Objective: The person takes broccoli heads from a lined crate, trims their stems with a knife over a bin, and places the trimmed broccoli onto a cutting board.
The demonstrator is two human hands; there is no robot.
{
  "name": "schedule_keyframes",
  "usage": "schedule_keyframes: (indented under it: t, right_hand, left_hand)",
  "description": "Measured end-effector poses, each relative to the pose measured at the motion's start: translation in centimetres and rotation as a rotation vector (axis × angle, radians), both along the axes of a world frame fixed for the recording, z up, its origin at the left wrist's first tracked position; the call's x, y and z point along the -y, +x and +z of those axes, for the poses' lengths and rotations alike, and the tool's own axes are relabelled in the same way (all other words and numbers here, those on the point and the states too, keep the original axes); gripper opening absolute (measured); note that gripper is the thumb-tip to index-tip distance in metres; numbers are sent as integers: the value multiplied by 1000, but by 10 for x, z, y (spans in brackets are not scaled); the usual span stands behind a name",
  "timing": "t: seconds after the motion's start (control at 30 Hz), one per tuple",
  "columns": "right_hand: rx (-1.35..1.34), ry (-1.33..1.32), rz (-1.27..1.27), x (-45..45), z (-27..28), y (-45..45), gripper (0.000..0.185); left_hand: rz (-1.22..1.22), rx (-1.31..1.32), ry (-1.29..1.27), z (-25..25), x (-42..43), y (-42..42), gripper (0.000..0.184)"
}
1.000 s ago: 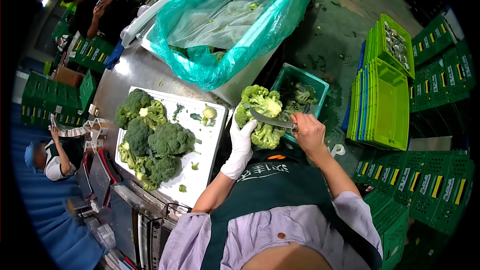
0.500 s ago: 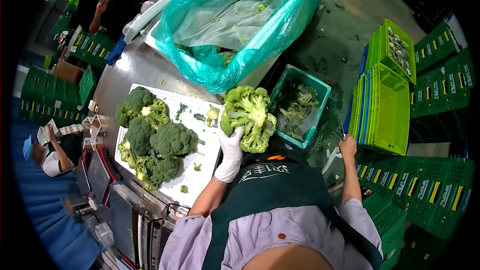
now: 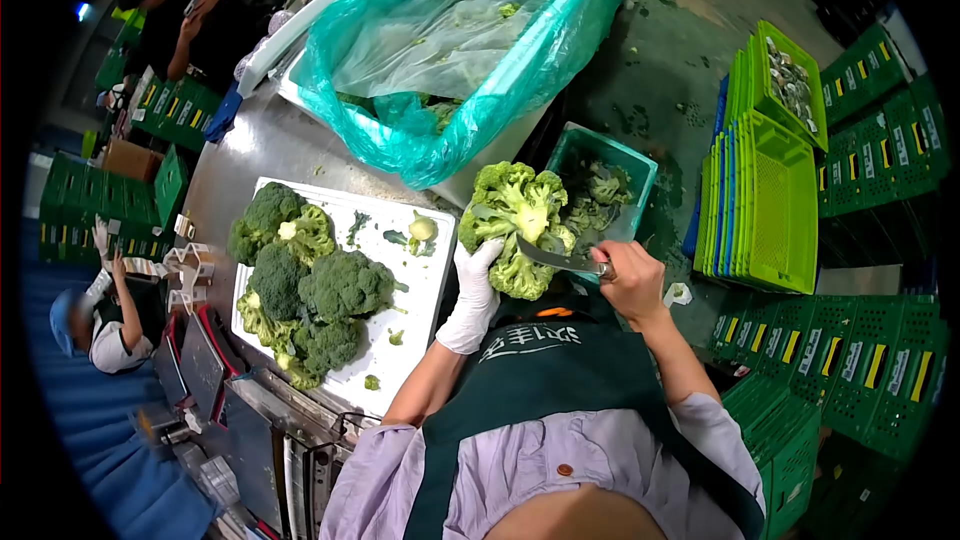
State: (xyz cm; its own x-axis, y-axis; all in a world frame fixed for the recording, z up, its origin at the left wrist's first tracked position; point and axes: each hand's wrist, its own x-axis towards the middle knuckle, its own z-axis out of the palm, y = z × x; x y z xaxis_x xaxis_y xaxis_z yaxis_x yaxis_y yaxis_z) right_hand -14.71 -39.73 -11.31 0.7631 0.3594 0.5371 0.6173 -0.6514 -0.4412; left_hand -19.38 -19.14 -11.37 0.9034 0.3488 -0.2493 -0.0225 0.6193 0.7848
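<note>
One broccoli [image 3: 505, 192] held stalk-side up between tray [image 3: 355, 372] and bin [image 3: 650, 183]. Left hand [image 3: 475, 285], gloved, curled around its near side; right hand [image 3: 634, 282] closed on knife [image 3: 560, 260], blade at stalk. Cutting seems in hand: calls for steady hold, fingers off edge. Bin rim close; more room toward crates [image 3: 785, 215].

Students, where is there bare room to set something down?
Bare metal table shows between the white tray and the bag-lined box. Toward the gloved hand, the tray has gaps among small scraps; its opposite side is crowded with broccoli heads.
</note>
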Motion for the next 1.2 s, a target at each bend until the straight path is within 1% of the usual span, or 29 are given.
schedule_keyframes:
  t: [0.07, 0.13, 0.17, 0.23, 0.3, 0.37, 0.4, 0.43, 0.5, 0.57, 0.63, 0.67, 0.7, 0.77, 0.83, 0.9, 0.93, 1.0, 1.03, 1.07, 1.1, 1.13, 1.17, 1.2]
  right_hand:
    - [34, -25, 60, -4, -1, 2, 7]
    - [43, -42, 64, -7, -3, 5, 7]
    - [50, -60, 61, -7, -4, 6, 7]
    - [36, -73, 51, -6, -8, 10, 7]
    - [23, -87, 38, -3, -13, 13, 7]
    - [-81, -5, -58, 0, -19, 15, 9]
    - [-128, 30, -75, 2, -19, 17, 10]
    - [-129, 29, -72, 2, -18, 17, 10]
    - [-148, 45, -74, 2, -16, 16, 10]
    - [-180, 39, -58, 4, -19, 14, 10]
    - [-208, 33, -45, 5, -21, 13, 10]
    - [-266, 30, -46, 6, -22, 12, 10]
    - [-323, 27, -47, 6, -23, 12, 10]
    - [-371, 67, -29, 7, -26, 12, 11]
    - [-419, 106, -11, 8, -26, 14, 12]
    - [-500, 194, 14, 8, -24, 20, 18]
    - [-500, 194, 14, 7, -20, 22, 18]
    - [-763, 354, 102, 5, -9, 27, 32]
    - [-762, 354, 102, 4, -5, 29, 32]
    - [-902, 312, 208, 3, -1, 32, 38]
    - [-1040, 267, 316, 2, 0, 32, 45]
    - [-932, 133, 325, 0, 0, 31, 50]
    - [-900, 185, 336, -3, -2, 27, 55]
    - [-867, 204, 319, -5, -5, 26, 55]
  left_hand:
    - [9, -32, 32, 0, 1, 4, 47]
    - [8, -71, 70, -10, -2, 7, 46]
    - [14, -72, 68, -9, -3, 7, 46]
    - [-37, -157, 107, -4, -4, 6, 45]
    - [-64, -169, 74, -10, -5, 5, 48]
    - [-140, -353, -60, -9, -7, 5, 50]
    - [-202, -414, -82, -6, -8, 5, 52]
    - [-199, -415, -83, -8, -10, 5, 52]
    - [-287, -433, -214, -19, -13, 6, 53]
    - [-307, -468, -176, -25, -14, 7, 55]
    - [-513, -562, -279, -28, -21, 7, 60]
    - [-561, -567, -241, -34, -21, 7, 65]
    - [-561, -568, -241, -39, -22, 7, 65]
    - [-642, -529, -335, -45, -23, 7, 65]
    - [-636, -569, -287, -45, -18, 8, 66]
    - [-677, -555, -138, -39, -16, 7, 66]
    - [-736, -545, -24, -35, -18, 8, 66]
    - [-766, -510, 137, -13, -18, 12, 62]
    - [-776, -483, 198, -8, -18, 13, 61]
    - [-733, -442, 252, -7, -14, 14, 61]
    - [-733, -441, 252, -4, -14, 15, 61]
    - [-765, -455, 278, 1, -15, 17, 63]
    - [-794, -466, 305, 4, -16, 19, 64]
    - [-769, -350, 299, -13, -20, 20, 65]
